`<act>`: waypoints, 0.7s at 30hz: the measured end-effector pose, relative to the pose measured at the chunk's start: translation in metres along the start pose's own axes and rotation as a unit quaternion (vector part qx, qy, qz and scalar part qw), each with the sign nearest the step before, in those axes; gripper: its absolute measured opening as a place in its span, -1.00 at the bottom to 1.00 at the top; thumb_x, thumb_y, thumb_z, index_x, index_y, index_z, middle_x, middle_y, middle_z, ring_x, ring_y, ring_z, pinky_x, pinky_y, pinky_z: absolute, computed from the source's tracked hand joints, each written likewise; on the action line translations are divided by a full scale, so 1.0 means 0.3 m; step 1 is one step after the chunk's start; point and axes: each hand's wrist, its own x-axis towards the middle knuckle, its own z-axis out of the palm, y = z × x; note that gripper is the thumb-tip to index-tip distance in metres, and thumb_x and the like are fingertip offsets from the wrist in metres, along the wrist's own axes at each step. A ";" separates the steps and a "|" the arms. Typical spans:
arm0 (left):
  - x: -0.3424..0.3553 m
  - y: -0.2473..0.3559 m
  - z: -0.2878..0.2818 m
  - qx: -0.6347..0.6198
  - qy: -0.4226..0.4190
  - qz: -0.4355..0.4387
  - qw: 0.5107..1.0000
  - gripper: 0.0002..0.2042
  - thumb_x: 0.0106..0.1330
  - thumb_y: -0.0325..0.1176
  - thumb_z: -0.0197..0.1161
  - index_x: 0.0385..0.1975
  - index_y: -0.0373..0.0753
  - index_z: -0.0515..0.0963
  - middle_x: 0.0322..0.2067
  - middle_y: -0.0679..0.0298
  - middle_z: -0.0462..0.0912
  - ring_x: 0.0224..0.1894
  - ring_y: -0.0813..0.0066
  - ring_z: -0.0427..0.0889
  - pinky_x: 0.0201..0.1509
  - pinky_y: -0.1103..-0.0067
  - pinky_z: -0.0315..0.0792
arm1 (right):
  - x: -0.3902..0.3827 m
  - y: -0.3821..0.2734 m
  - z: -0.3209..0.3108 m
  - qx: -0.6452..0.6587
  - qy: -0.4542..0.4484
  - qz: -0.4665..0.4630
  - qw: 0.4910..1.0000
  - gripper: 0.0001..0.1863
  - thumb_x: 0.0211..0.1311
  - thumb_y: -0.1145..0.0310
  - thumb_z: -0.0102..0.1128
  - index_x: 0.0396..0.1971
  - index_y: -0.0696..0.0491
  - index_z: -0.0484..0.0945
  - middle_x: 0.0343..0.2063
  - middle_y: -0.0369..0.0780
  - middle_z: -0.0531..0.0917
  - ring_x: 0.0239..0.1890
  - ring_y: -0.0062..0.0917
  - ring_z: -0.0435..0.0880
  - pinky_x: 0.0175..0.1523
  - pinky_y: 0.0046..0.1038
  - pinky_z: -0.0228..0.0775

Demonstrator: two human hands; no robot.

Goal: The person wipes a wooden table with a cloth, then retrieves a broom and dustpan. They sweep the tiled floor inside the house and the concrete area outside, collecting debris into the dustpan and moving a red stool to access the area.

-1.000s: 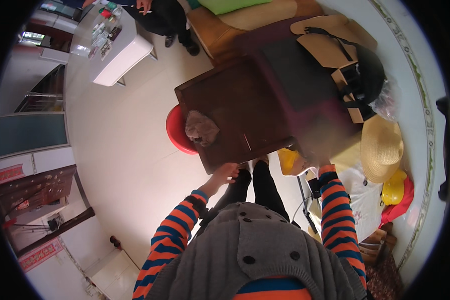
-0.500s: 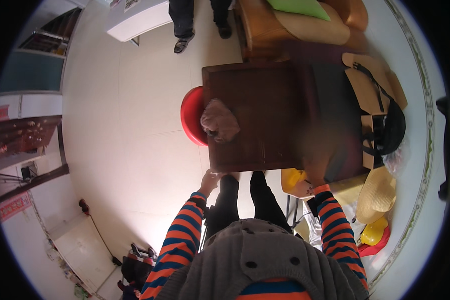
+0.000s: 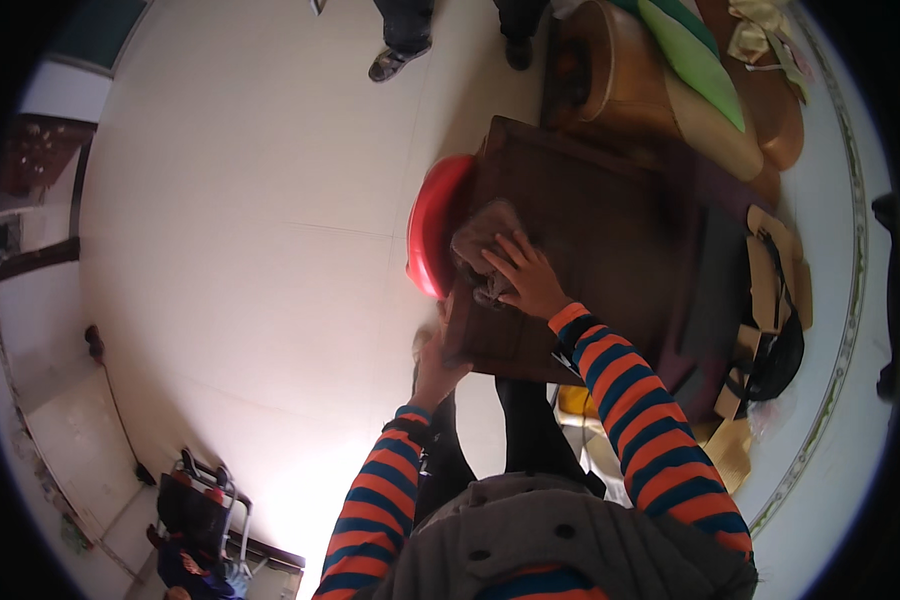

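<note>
At hands (image 3: 528, 280) (image 3: 438, 365): cloth (image 3: 485, 226), table (image 3: 600, 240); rightward, black bag (image 3: 778, 362) overlapping cardboard box (image 3: 762, 300).

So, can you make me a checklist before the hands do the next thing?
1. Right hand on the grey-brown cloth: ok.
2. Left hand at the near left corner of the dark wooden table: ok.
3. Cloth lying flat: not ok, it is bunched up.
4. Red stool or basin clear of the table: cannot tell; they overlap in this view.
5. Other person's shoes apart from the table: ok.
</note>
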 end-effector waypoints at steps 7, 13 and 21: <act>0.102 -0.041 0.144 0.034 0.123 -0.052 0.991 -0.19 -0.19 -0.17 0.34 0.09 -0.24 0.06 -0.02 -0.06 0.25 0.04 0.05 0.25 0.07 0.35 0.21 | 0.125 0.217 0.055 0.092 0.073 -0.026 0.993 -0.55 -0.24 0.52 0.19 -0.19 0.03 0.37 -0.19 -0.15 0.39 -0.08 -0.24 0.33 -0.08 -0.39 0.25; 0.105 -0.052 0.122 -0.016 0.117 -0.030 0.993 -0.24 -0.22 -0.32 0.36 0.06 -0.25 0.12 0.04 0.06 0.19 0.04 0.12 0.30 0.05 0.39 0.25 | 0.351 0.270 -0.106 0.116 0.220 0.019 0.968 -0.61 -0.20 0.55 0.12 -0.23 0.08 0.37 -0.30 -0.12 0.43 -0.16 -0.22 0.39 -0.12 -0.34 0.29; 0.113 -0.063 0.113 -0.095 0.102 -0.034 0.990 -0.22 -0.23 -0.27 0.39 0.04 -0.33 0.13 0.02 0.01 0.27 0.10 0.16 0.24 0.12 0.43 0.17 | 0.541 0.273 -0.059 -0.106 0.039 -0.112 0.987 -0.67 -0.24 0.52 0.05 -0.32 0.03 0.41 -0.25 -0.23 0.47 -0.16 -0.24 0.36 -0.12 -0.32 0.28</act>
